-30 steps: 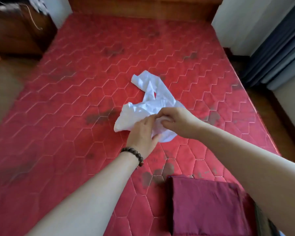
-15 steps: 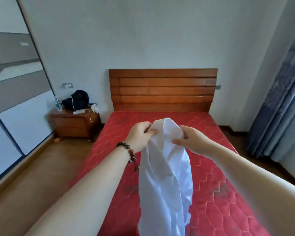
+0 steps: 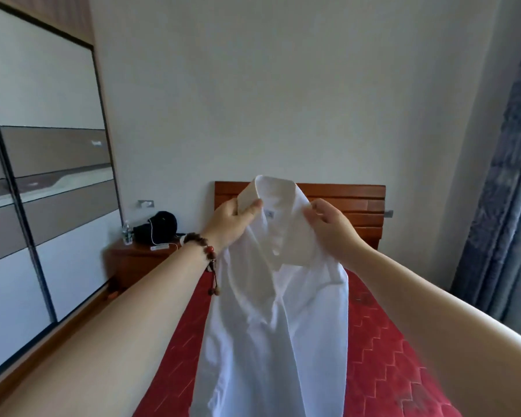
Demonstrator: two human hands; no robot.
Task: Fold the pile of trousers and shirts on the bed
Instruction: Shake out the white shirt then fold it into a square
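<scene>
A white collared shirt [image 3: 271, 320] hangs in the air in front of me, above the red bed [image 3: 379, 350]. My left hand [image 3: 232, 221], with a bead bracelet on its wrist, grips the left side of the collar. On the collar's right side my right hand [image 3: 328, 227] pinches the fabric. The shirt's body droops down past the frame's bottom edge, and its front placket with a button faces me.
The wooden headboard [image 3: 349, 200] stands behind the shirt. A bedside table [image 3: 133, 260] at the left carries a black bag [image 3: 160, 227], a small bottle and a white cable. A sliding wardrobe [image 3: 42, 182] lines the left wall; grey curtains [image 3: 503, 206] hang at the right.
Both hands lifted the crumpled shirt off the bed and raised it up high. They have shifted to the collar, and the shirt now hangs open and longer.
</scene>
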